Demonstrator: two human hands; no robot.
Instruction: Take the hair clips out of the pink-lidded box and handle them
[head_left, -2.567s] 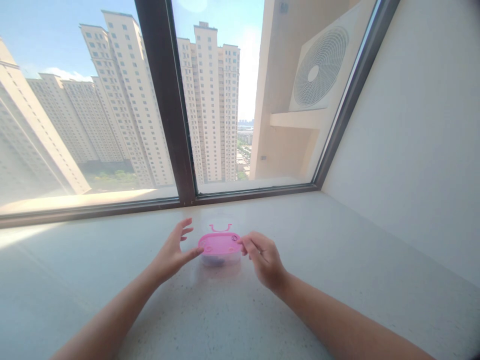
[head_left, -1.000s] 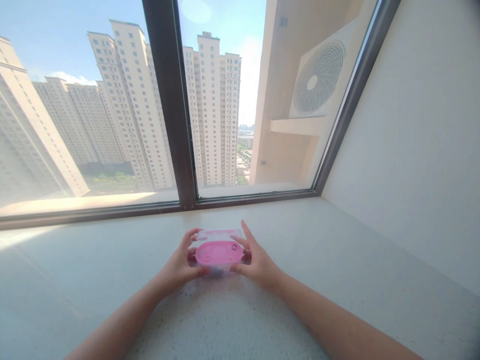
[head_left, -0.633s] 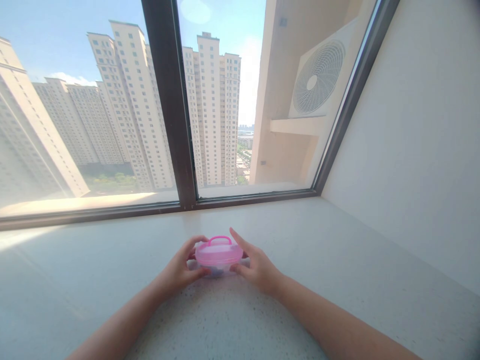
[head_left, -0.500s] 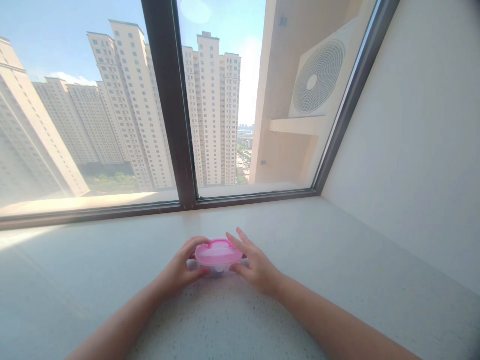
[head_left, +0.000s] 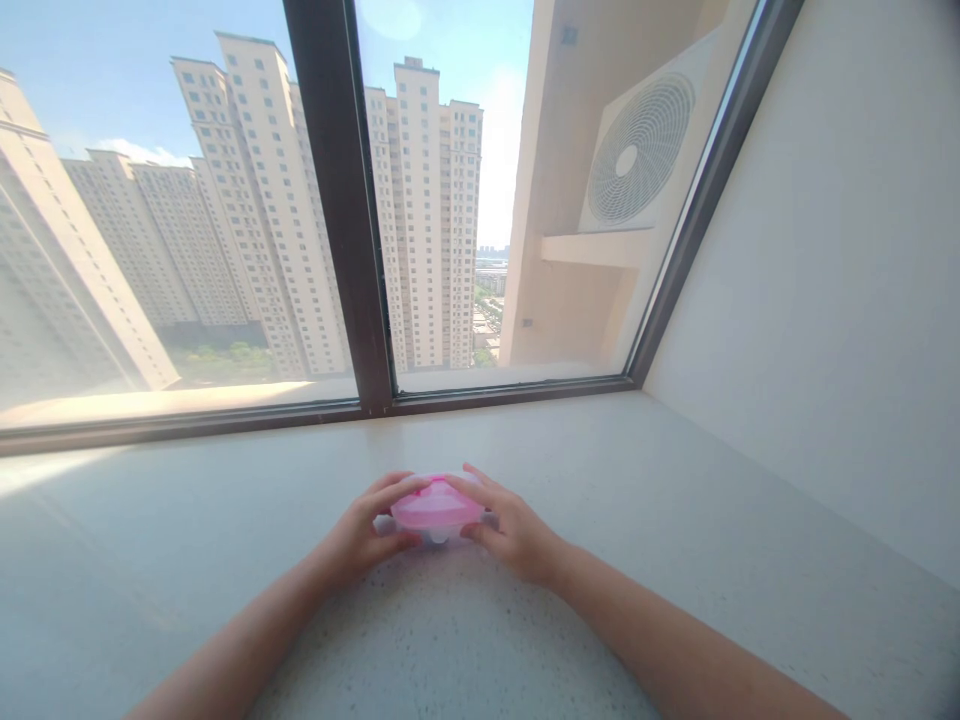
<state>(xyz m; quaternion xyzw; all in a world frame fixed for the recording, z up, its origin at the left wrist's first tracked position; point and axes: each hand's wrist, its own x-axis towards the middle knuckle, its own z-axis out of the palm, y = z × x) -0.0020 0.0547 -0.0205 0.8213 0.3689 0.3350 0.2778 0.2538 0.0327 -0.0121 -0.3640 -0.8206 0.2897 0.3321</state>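
Speckled windowsill [head_left: 465, 640] beneath pink-lidded box [head_left: 437, 514]

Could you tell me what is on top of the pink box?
The left hand and right hand curl over the box, and a little of its bright pink handle shows between them. They cover the rest of the handle.

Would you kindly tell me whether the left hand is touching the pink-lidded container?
Touching: the head view shows the left hand with its fingers over the pink lid and its thumb against the front of the clear container.
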